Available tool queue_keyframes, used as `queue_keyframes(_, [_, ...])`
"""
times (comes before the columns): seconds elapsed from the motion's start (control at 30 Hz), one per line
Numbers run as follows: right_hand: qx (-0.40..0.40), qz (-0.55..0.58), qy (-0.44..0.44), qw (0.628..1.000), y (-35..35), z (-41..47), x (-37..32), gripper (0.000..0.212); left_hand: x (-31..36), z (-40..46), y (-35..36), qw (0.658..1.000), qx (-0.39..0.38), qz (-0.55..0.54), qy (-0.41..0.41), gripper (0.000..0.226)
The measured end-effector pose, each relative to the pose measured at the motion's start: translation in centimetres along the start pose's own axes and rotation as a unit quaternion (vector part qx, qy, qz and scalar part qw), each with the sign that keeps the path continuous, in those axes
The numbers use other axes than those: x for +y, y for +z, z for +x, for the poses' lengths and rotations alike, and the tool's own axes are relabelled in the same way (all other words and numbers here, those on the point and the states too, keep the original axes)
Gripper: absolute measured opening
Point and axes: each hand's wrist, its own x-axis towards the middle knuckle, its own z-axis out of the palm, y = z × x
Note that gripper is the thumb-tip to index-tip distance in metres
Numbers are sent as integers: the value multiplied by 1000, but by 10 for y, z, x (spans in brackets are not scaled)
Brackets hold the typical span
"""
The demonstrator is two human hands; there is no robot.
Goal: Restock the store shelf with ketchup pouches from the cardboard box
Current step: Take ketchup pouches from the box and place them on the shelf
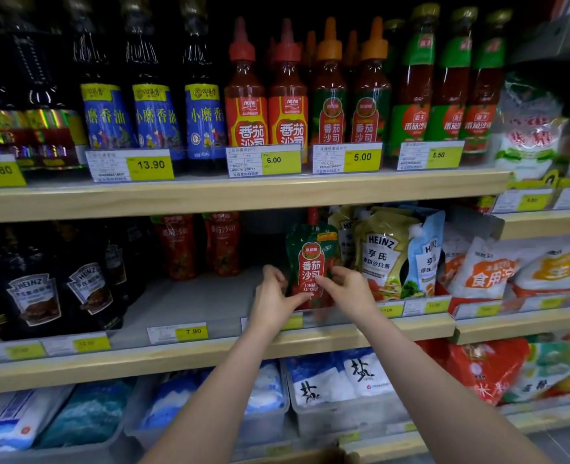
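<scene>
Head view. One ketchup pouch [311, 262] stands upright at the front of the middle shelf [210, 349], just left of the Heinz salad dressing pouches [385, 256]. The left hand [271, 301] pinches its lower left edge, thumb reaching across the base. The right hand [347, 289] pinches its right side at label height. Both hands are closed on the pouch, one to each flank.

Judgement: the step in hand is seating the pouch. To do it well, press the base flat on the shelf, square the label to the aisle and let go only once it stands unaided. The open bay to its left leaves room for more pouches.

A brown edge, probably the cardboard box [310, 457], shows at the bottom of the frame; its contents are hidden.

Legible writing: the pouch reads "番茄沙司" and "TOMATO KETCHUP". "HEINZ" appears on the dressing pouches and on the dark sauce pouches [59, 289] at left. The upper price tags [151, 165] read 13.80, 13.90, 6.00, 5.00 and 5.50; one tag on the middle shelf reads 7.90.
</scene>
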Motion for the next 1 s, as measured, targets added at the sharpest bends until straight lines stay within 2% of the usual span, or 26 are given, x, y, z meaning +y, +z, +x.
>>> queue_keyframes(0.13, [35,-7,-42,998,-2,-11,2,34,-10,-1,-8,994,-73,45,61,31])
queue_keyframes(0.23, [-20,-102,-95,990,-7,-24,10,21,-17,-3,-21,978,-133,100,128,13])
queue_keyframes(0.3, [-42,-155,-124,979,-9,-28,15,15,-19,-2,-28,958,-160,170,164,20])
queue_keyframes(0.43, [-52,-189,-132,972,-7,-24,16,31,-19,10,-35,894,-184,340,225,33])
queue_keyframes(0.53, [-59,-223,-103,968,-3,-12,19,38,-21,26,-36,868,-199,380,250,36])
queue_keyframes(0.73, [-60,-254,-70,963,5,21,18,35,-20,53,-27,849,-206,415,255,37])
queue_keyframes(1.0, [-41,-257,-67,963,17,31,28,36,-19,57,-17,851,-201,416,249,37])
